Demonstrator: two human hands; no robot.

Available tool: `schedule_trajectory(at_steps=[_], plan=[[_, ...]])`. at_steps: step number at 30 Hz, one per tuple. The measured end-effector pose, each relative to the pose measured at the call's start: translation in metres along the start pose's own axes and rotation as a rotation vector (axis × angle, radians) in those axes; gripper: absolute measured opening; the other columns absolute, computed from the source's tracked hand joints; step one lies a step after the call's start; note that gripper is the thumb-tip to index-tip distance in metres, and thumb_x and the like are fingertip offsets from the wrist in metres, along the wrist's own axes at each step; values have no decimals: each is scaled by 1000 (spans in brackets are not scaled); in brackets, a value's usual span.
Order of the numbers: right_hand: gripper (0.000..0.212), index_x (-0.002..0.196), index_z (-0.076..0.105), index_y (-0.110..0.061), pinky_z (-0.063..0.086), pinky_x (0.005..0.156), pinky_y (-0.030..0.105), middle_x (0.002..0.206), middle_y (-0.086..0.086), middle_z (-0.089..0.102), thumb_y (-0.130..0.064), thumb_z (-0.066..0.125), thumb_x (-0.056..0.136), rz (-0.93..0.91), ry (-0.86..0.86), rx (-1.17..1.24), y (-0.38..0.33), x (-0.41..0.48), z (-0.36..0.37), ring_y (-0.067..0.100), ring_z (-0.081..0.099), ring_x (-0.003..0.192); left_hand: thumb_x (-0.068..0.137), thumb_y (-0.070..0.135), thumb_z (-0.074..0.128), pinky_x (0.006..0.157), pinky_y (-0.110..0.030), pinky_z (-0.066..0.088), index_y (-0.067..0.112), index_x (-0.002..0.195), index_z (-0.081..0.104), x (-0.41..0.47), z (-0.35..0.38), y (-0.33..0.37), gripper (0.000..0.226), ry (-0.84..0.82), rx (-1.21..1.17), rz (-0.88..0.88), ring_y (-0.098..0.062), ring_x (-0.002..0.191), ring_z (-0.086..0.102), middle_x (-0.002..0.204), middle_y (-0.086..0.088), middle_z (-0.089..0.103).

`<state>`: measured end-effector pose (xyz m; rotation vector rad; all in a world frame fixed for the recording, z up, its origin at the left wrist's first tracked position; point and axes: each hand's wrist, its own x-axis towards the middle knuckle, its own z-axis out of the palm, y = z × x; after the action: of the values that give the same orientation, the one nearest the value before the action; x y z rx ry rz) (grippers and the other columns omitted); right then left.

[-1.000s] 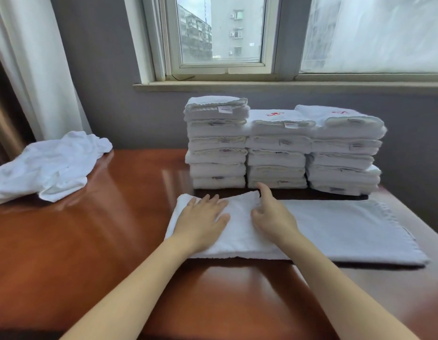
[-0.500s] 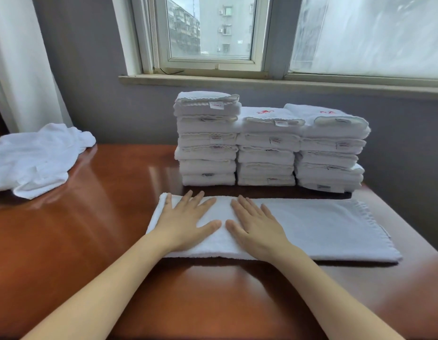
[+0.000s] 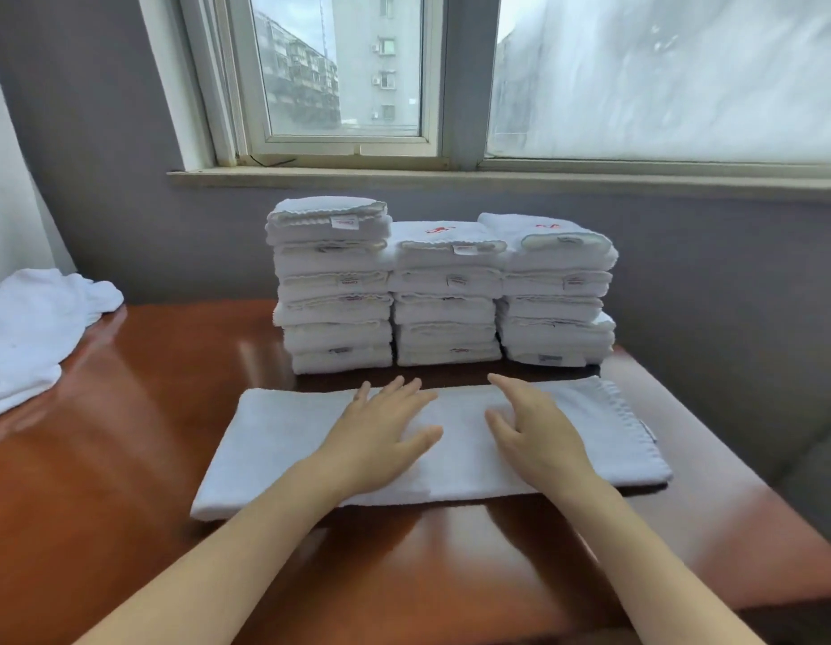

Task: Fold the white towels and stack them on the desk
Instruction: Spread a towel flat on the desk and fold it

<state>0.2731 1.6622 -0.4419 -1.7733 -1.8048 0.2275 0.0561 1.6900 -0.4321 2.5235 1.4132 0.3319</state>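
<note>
Fingers [image 3: 395, 388] of both hands spread flat on long half-folded white terry towel [image 3: 283, 439]; I'd smooth outward w/ even pressure, then fold ends square.

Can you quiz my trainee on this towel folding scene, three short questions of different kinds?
1. True or false: the long towel under the hands is folded to the size of the stacked ones.
2. How many stacks of folded towels stand by the wall?
3. Which stack is tallest: A left, B middle, C right?

Key:
1. False; it lies as a long strip on the desk, with the left hand and right hand open on it.
2. Three.
3. A.
</note>
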Motion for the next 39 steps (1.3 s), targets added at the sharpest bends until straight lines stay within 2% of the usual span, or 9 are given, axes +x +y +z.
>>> schedule_trajectory(at_steps=[11,14,21,24,26,31,33,36,39], plan=[[54,147,38,-23,19,118,42,140,0,47,-45,40,97,361,65,-389,91,-19,-45,22,35,136,102,48,36,122,-32,2,29,154,29,69,54,94,56,-66,75,255,-10,151,6,165,5,15],[46,138,48,-22,26,110,37,130,2,54,-41,43,96,329,105,-349,93,-19,-40,25,44,125,103,47,33,121,-31,0,30,154,28,74,63,93,55,-25,106,278,-10,151,6,165,6,14],[46,132,58,-22,46,90,35,123,4,62,-19,59,87,270,190,-32,87,-18,-44,26,55,115,100,42,48,120,-26,11,31,146,45,70,67,88,48,65,-87,301,-8,147,25,156,11,37],[46,126,62,-26,46,82,27,121,-4,65,-14,61,82,252,216,162,79,-11,-57,17,59,111,99,37,55,111,-28,37,35,142,50,65,59,95,44,57,-447,216,-1,128,50,136,17,58],[50,125,62,-29,46,76,18,116,-8,66,-10,66,79,226,246,370,67,-6,-69,7,61,102,101,40,52,109,-28,40,35,144,46,62,47,106,44,-22,-762,125,1,124,54,133,14,61],[94,147,29,-45,56,77,23,129,-12,53,-20,77,70,63,92,857,10,-3,-71,8,69,97,95,68,37,86,-30,56,31,129,62,52,-9,106,56,-142,-1285,-52,-15,109,68,119,2,72],[102,150,18,-45,56,88,31,137,-12,47,-34,76,68,-61,17,894,-14,-2,-59,12,70,99,92,72,40,89,-35,53,27,125,65,43,-32,88,61,-117,-1316,-107,-20,110,68,116,-5,72],[89,151,17,-39,55,93,39,133,-2,48,-16,64,79,-204,-1,971,-42,3,-41,23,71,100,90,54,58,94,-40,54,16,125,66,28,-60,54,52,-53,-1307,-223,-27,108,69,114,-11,72],[79,146,24,-36,52,91,36,128,6,48,-4,54,80,-288,-53,1027,-69,10,-26,26,69,100,89,27,66,77,-35,58,12,116,70,10,-76,22,32,48,-1215,-314,-30,97,72,107,-14,74]])
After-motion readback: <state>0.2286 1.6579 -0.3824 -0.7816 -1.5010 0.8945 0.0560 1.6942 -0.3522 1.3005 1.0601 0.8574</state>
